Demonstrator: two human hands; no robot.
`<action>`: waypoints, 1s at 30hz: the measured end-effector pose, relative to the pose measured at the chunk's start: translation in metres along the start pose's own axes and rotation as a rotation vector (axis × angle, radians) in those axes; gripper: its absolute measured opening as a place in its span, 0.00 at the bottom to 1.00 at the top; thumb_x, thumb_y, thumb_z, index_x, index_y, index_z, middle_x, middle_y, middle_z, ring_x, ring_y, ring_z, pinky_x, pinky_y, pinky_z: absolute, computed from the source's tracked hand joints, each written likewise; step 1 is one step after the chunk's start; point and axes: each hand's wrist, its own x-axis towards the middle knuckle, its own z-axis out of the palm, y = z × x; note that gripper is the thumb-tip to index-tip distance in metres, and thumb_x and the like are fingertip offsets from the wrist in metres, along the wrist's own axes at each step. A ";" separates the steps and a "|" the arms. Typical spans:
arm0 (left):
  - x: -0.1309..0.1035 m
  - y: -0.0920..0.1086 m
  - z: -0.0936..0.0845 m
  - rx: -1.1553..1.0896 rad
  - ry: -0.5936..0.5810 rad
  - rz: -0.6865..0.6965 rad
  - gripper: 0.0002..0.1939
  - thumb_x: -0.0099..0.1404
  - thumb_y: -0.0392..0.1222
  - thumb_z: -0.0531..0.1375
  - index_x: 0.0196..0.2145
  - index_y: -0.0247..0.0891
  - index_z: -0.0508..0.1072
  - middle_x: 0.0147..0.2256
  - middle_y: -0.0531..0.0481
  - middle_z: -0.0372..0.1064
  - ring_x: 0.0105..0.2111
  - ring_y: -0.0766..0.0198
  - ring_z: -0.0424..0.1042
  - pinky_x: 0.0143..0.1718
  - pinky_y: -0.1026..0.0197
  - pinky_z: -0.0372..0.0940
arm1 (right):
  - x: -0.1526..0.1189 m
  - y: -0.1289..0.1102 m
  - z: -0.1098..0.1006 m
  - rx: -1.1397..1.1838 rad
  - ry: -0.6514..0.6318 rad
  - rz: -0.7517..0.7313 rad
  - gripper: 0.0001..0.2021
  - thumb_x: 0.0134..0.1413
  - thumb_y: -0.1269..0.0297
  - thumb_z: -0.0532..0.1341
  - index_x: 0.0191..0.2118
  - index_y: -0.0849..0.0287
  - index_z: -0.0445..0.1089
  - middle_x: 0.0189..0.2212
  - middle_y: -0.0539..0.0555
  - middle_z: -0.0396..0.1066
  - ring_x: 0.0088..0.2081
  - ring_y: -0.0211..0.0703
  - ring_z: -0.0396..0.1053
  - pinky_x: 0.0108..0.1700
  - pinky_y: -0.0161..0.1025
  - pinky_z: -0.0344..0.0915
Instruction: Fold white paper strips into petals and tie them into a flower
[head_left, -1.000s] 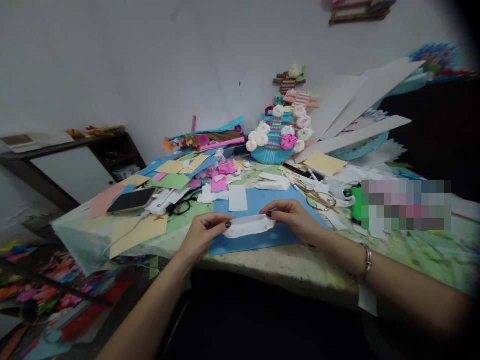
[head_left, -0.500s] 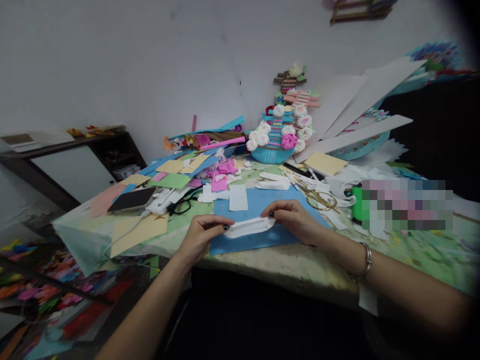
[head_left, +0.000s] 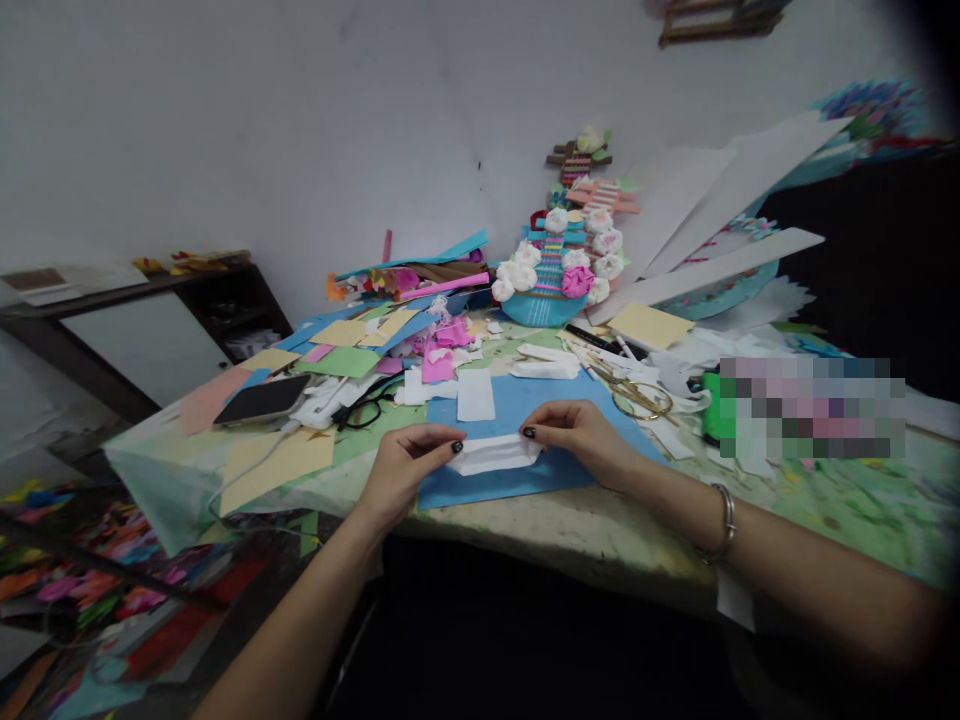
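A folded strip of white paper (head_left: 495,455) stretches between my two hands, above a blue sheet (head_left: 517,488) near the table's front edge. My left hand (head_left: 409,465) pinches its left end between thumb and fingers. At the other end, my right hand (head_left: 577,435) grips the strip the same way. Just behind the strip, a white paper rectangle (head_left: 476,395) lies partly on the blue sheet. Farther back rest several folded white strips (head_left: 546,362). The fingers hide both ends of the held strip.
Gold-handled scissors (head_left: 643,398) lie right of the blue sheet. A phone (head_left: 262,400), a cable and coloured paper pieces (head_left: 341,360) cover the left side. A blue paper boat shape with paper flowers (head_left: 544,308) stands at the back. A green object (head_left: 712,405) sits to the right.
My right hand has shifted slightly left along the strip, and its thumb has moved inward. My left thumb has also moved a little. The strip's upper edge looks more folded over.
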 end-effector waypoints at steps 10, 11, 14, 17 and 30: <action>-0.001 -0.001 -0.001 0.033 -0.007 -0.003 0.10 0.47 0.40 0.68 0.31 0.37 0.79 0.29 0.49 0.76 0.27 0.67 0.71 0.28 0.69 0.62 | -0.002 -0.002 -0.001 -0.028 0.000 0.026 0.12 0.41 0.61 0.66 0.34 0.62 0.74 0.22 0.50 0.71 0.23 0.33 0.63 0.27 0.32 0.59; -0.001 -0.002 -0.001 0.043 -0.003 0.002 0.10 0.47 0.40 0.67 0.30 0.36 0.79 0.29 0.48 0.76 0.28 0.66 0.71 0.28 0.68 0.63 | -0.002 -0.002 -0.001 -0.036 0.000 0.033 0.13 0.41 0.62 0.66 0.35 0.62 0.74 0.22 0.50 0.71 0.23 0.33 0.64 0.27 0.32 0.59; -0.001 -0.002 -0.001 0.084 0.009 0.016 0.10 0.48 0.40 0.67 0.31 0.36 0.79 0.30 0.47 0.77 0.29 0.64 0.72 0.29 0.67 0.64 | -0.002 -0.004 -0.001 -0.051 0.003 0.043 0.12 0.42 0.62 0.65 0.35 0.62 0.75 0.24 0.51 0.73 0.25 0.34 0.65 0.29 0.33 0.60; -0.001 -0.002 0.000 0.148 0.013 0.029 0.11 0.49 0.41 0.66 0.32 0.35 0.79 0.31 0.46 0.77 0.29 0.62 0.73 0.30 0.65 0.64 | -0.002 -0.003 0.000 -0.087 0.010 0.046 0.11 0.42 0.62 0.65 0.33 0.62 0.75 0.26 0.52 0.74 0.26 0.36 0.66 0.30 0.33 0.60; -0.002 0.004 0.013 0.682 -0.008 0.113 0.08 0.52 0.35 0.57 0.29 0.38 0.75 0.27 0.52 0.71 0.30 0.62 0.68 0.34 0.61 0.59 | 0.003 0.005 -0.001 -0.678 0.023 -0.104 0.06 0.44 0.71 0.60 0.28 0.59 0.76 0.26 0.51 0.75 0.30 0.39 0.68 0.35 0.35 0.59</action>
